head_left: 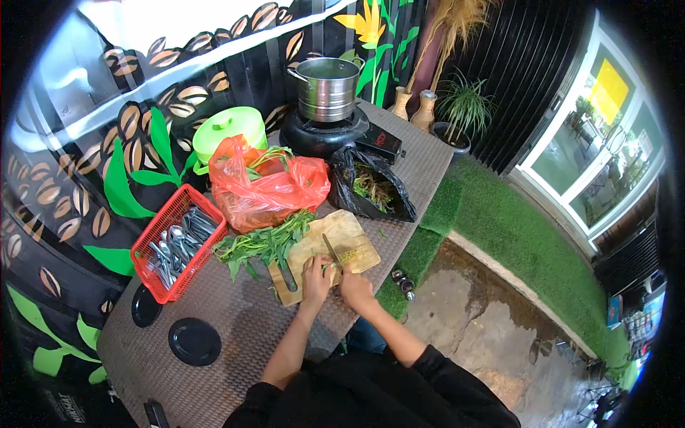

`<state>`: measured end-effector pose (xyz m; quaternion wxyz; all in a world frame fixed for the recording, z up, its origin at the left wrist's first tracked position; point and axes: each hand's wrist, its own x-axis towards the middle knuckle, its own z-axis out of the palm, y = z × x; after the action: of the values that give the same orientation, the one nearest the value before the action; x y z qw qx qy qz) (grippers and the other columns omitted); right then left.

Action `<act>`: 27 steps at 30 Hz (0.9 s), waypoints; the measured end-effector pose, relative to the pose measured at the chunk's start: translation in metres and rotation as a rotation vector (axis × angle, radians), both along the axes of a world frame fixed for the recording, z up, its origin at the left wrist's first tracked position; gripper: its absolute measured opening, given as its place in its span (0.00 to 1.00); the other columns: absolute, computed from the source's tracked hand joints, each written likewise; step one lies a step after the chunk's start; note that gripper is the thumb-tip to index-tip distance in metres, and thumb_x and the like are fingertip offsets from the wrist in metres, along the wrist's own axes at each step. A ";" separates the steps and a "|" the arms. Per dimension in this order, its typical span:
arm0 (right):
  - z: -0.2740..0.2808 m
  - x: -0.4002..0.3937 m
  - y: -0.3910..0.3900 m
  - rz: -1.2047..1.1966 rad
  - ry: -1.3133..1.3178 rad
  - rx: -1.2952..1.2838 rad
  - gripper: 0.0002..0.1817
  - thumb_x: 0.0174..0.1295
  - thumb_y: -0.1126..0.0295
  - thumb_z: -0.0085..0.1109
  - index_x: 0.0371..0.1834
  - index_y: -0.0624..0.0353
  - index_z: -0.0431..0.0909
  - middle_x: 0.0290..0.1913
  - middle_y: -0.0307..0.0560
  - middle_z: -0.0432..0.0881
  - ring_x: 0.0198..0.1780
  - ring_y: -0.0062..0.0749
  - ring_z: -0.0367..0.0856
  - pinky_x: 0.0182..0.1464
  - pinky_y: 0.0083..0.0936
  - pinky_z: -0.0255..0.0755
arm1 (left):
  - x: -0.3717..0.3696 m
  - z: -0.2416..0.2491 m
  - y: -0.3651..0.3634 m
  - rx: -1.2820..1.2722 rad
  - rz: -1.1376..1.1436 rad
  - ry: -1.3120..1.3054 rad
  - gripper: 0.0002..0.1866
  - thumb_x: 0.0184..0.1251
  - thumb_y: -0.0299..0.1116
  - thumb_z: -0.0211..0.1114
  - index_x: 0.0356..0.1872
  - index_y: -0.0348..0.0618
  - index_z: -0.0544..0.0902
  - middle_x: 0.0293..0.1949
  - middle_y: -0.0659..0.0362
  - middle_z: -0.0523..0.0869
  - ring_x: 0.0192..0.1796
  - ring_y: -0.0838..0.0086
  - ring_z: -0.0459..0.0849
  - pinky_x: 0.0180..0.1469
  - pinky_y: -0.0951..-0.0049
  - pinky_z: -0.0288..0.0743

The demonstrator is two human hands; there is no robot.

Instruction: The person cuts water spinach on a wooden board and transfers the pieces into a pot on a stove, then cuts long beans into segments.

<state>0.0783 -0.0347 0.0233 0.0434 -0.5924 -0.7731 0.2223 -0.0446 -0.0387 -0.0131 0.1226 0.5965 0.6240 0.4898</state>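
My right hand [354,287] is closed around the handle of a knife [331,247], whose blade lies over a wooden cutting board [364,232]. Beside it, my left hand [316,282] has its fingers bent and pressed together at the board, on what look like greens, with a small pale-green bit showing at the fingertips. Finely chopped yellow-green pieces [350,257] lie to the right of the blade. A heap of leafy greens [267,244] covers the board's left side and spills onto the table.
Behind the board are a red plastic bag [264,189] and a black bag [399,203] of plant scraps. A steel pot [327,93] stands on a stove [292,132]. A red basket [135,250] of cutlery, a green lidded pot [228,128] and black plates [194,342] are leftward on the table.
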 end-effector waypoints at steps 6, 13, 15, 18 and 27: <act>-0.010 -0.011 0.016 0.016 0.043 0.006 0.15 0.66 0.62 0.41 0.46 0.63 0.63 0.33 0.66 0.81 0.36 0.58 0.82 0.37 0.49 0.76 | 0.004 0.001 -0.006 -0.035 0.022 0.005 0.06 0.59 0.26 0.60 0.37 0.39 0.73 0.34 0.52 0.79 0.43 0.56 0.77 0.45 0.59 0.70; -0.013 -0.013 -0.004 -0.036 0.036 0.040 0.16 0.67 0.59 0.41 0.46 0.62 0.64 0.28 0.63 0.81 0.33 0.58 0.82 0.34 0.48 0.76 | 0.003 0.005 -0.012 0.019 -0.007 0.002 0.08 0.57 0.25 0.61 0.37 0.38 0.76 0.35 0.50 0.79 0.41 0.56 0.77 0.43 0.60 0.71; -0.011 -0.010 0.014 -0.005 0.050 0.047 0.16 0.67 0.60 0.41 0.47 0.62 0.64 0.28 0.62 0.81 0.33 0.58 0.82 0.34 0.48 0.76 | 0.000 0.009 -0.008 -0.014 -0.018 -0.048 0.07 0.55 0.24 0.62 0.35 0.37 0.76 0.33 0.51 0.80 0.41 0.57 0.77 0.43 0.61 0.71; -0.005 -0.010 0.012 0.008 0.073 0.058 0.16 0.66 0.60 0.42 0.47 0.62 0.64 0.28 0.62 0.81 0.33 0.58 0.82 0.34 0.48 0.76 | -0.006 0.015 0.002 -0.058 -0.015 -0.136 0.07 0.48 0.19 0.65 0.29 0.36 0.79 0.28 0.53 0.83 0.39 0.59 0.78 0.42 0.63 0.72; -0.004 -0.013 0.012 -0.031 0.075 -0.007 0.16 0.65 0.61 0.42 0.49 0.60 0.63 0.32 0.64 0.81 0.36 0.58 0.82 0.38 0.50 0.74 | -0.012 0.007 0.006 -0.161 0.092 0.021 0.09 0.40 0.20 0.71 0.28 0.37 0.84 0.27 0.52 0.83 0.38 0.60 0.77 0.44 0.64 0.70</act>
<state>0.0657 -0.0230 0.0189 0.0737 -0.5958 -0.7609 0.2462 -0.0565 -0.0330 -0.0059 0.1412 0.5603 0.6894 0.4369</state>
